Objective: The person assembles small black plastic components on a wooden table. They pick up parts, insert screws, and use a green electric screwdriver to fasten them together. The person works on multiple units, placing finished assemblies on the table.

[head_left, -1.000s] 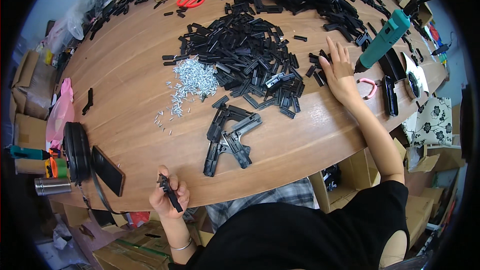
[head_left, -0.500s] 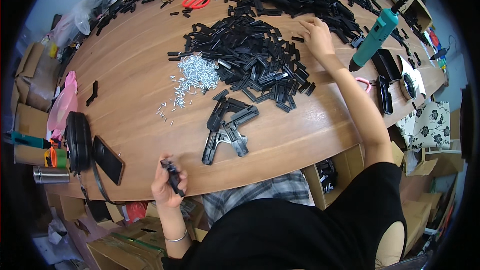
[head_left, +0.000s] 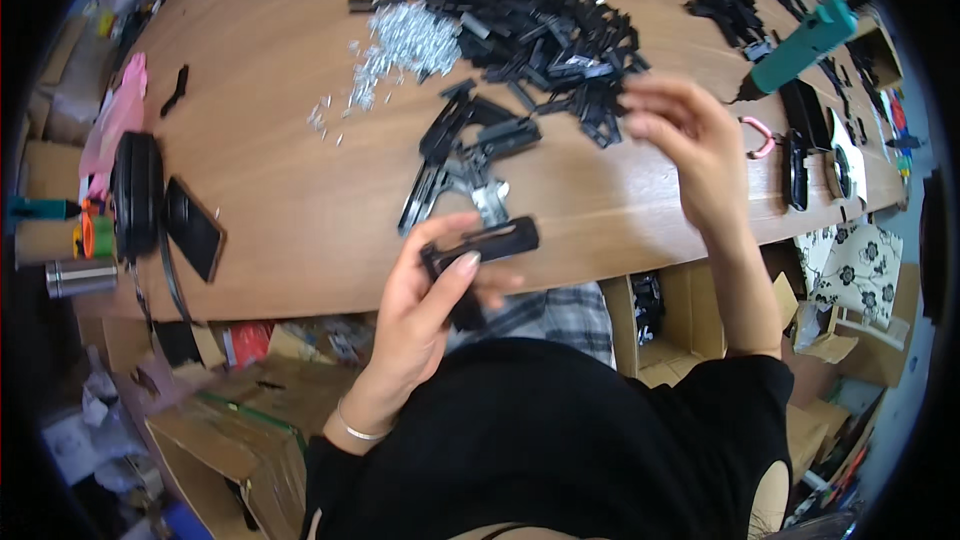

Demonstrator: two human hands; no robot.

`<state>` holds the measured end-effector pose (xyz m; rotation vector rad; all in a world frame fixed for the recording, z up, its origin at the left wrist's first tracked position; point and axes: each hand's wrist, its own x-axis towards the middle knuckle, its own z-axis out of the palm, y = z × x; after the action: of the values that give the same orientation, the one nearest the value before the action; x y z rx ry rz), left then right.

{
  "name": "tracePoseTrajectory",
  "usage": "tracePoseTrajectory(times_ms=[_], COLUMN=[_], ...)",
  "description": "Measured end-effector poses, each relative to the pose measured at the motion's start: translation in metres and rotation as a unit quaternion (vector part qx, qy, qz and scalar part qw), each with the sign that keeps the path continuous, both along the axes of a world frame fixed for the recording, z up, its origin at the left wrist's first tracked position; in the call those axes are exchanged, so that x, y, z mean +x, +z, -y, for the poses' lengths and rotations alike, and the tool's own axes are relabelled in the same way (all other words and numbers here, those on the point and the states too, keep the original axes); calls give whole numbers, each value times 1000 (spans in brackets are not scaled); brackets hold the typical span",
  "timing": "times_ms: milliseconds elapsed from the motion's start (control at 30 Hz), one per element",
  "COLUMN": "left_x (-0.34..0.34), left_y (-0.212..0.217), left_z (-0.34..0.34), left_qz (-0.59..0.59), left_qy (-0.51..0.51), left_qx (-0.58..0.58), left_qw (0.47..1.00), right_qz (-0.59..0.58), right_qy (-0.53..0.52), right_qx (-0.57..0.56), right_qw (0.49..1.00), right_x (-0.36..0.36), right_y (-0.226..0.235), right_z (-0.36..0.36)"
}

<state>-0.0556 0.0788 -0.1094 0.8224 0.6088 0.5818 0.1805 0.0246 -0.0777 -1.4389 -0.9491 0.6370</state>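
My left hand [head_left: 405,310] is closed round a black pistol-shaped plastic piece [head_left: 510,239], its long part pointing right and its grip hanging down, above the table's front edge. My right hand [head_left: 695,145] is raised to the right of the black parts, slightly blurred, fingers and thumb apart with nothing visible between them. Between the hands, several pistol-shaped pieces [head_left: 440,130] lie together, some showing grey insides. Behind them spreads a large heap of small black plastic parts [head_left: 530,15]. A mound of small silvery screws or pins [head_left: 415,40] lies against its left side.
A teal electric screwdriver [head_left: 805,50] hangs at the right, above pink-handled scissors [head_left: 762,137] and black trays [head_left: 797,170]. At the left are a phone [head_left: 193,230], a black case [head_left: 137,190] and a metal flask [head_left: 80,277]. An open cardboard box [head_left: 685,315] stands below the front edge.
My right hand has come back from the far black pile toward me. My left hand has moved right and up with the pistol-shaped piece, now turned sideways. The view has tilted down.
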Motion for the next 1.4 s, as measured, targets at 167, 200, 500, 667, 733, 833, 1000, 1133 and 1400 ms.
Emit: tracePoseTrajectory(times_ms=[167,200,500,667,733,833,1000,1133,1400], left_x=[-8,-8,-21,-18,-21,-24,-20,-28,-38], left_y=[-28,-25,-28,-33,-32,-30,-25,-22,-20], left_z=[5,11,26,30,30,32,34,20,9], left_qz=[56,47,0,-61,-86,-87,-50,-49,-30], left_qy=[-39,-22,-11,101,104,110,143,112,199], left_qx=[73,91,276,359,389,389,359,499,484], left_qw=[995,994,961,926,911,911,921,858,852], right_qz=[35,163,177,194,184,200,116,263,258], right_qy=[109,117,133,152,150,145,76,173,261], right_qx=[60,76,42,56,70,68,21,96,80], right_qw=[992,977,974,968,969,967,990,944,927], right_x=[-61,-66,-102,-109,-111,-115,-120,-113,-118], right_y=[-20,-19,-29,-31,-35,-34,-29,-18,2], right_z=[30,30,37,39,38,40,37,20,-7])
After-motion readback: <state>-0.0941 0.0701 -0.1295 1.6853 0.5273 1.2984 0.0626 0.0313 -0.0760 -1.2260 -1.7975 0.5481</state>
